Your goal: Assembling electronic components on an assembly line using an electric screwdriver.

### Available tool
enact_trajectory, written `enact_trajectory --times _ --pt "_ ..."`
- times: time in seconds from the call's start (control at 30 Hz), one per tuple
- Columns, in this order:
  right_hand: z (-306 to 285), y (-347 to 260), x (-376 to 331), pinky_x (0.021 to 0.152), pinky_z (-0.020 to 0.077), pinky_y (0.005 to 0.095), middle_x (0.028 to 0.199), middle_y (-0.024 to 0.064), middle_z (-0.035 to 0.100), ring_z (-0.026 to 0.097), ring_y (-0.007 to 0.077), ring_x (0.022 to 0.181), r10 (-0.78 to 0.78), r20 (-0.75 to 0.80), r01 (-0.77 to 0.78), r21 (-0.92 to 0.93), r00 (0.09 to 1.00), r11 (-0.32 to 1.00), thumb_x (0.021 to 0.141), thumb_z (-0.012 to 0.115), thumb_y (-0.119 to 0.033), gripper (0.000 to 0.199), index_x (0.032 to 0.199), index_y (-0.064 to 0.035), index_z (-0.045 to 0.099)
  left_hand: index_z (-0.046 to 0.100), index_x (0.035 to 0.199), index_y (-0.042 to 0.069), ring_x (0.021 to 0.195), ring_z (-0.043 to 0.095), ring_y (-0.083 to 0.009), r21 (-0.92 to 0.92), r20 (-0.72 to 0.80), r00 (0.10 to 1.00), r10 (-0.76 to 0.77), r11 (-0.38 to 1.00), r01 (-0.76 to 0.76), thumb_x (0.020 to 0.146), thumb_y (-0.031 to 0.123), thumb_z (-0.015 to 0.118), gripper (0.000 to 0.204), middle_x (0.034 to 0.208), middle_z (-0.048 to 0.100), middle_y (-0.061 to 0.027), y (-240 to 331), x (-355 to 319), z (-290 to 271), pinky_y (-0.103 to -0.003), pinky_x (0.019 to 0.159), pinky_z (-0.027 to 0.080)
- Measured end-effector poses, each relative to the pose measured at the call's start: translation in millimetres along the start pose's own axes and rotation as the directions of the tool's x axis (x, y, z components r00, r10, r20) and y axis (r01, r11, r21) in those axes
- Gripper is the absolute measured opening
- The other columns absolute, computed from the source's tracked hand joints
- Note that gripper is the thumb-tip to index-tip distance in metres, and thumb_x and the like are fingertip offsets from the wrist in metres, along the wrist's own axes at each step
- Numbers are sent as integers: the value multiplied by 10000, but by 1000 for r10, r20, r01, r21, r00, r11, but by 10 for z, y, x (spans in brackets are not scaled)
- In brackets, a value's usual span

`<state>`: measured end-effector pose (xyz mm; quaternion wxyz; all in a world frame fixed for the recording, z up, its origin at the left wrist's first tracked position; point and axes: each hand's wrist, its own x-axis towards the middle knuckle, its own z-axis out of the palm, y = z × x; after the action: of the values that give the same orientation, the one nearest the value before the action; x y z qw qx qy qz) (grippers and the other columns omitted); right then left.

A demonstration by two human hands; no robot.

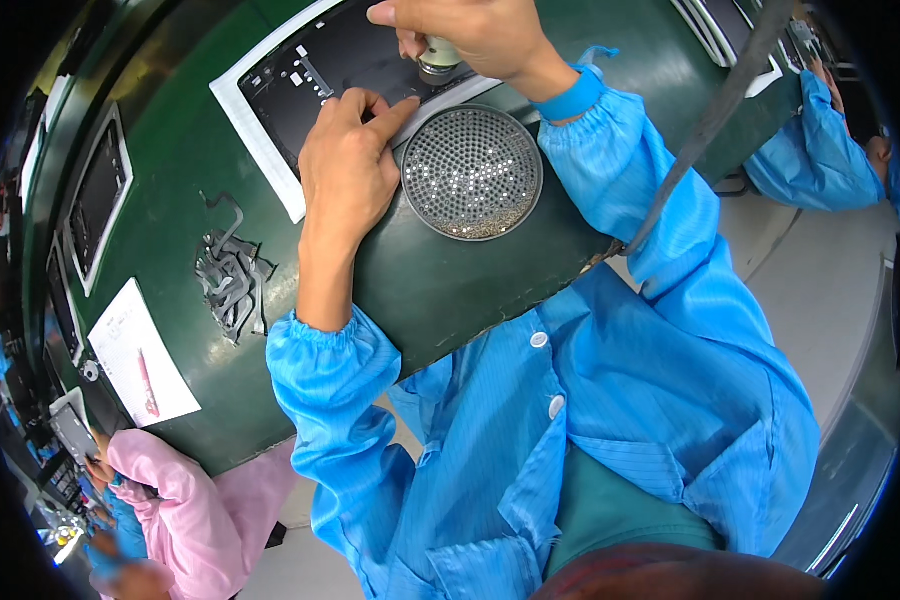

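Note:
In my right hand, fingers closed, is a pale green electric screwdriver, its metal nose pointing down at the near edge of a flat black panel. White padding borders the panel, which carries small white pieces. My left hand rests on that same edge, thumb apart from the bent fingers, with some fingertips hidden. Just right of it sits a round grey tray full of small holes. Bright screws fill part of its holes, and loose ones gather along its near rim.
Left on the green table lie a tangle of grey strips and white paper with a pink pen. Framed panels stand farther left. A dark cable crosses at right. Co-workers' pink and blue sleeves show.

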<state>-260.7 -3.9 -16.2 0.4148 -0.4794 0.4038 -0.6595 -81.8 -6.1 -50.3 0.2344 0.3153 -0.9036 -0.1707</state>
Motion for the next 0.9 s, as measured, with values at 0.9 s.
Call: enact_trajectory --times 0.9 --pt "107 125 -35 471 456 225 672 25 611 572 79 538 47 -56 -49 -40 997 998 780 720 14 276 1030 31 605 734 1025 165 833 570 -237 26 7 1000 -31 999 31 720 -12 597 378 899 607 -28 -94 -3 70 -372 703 491"
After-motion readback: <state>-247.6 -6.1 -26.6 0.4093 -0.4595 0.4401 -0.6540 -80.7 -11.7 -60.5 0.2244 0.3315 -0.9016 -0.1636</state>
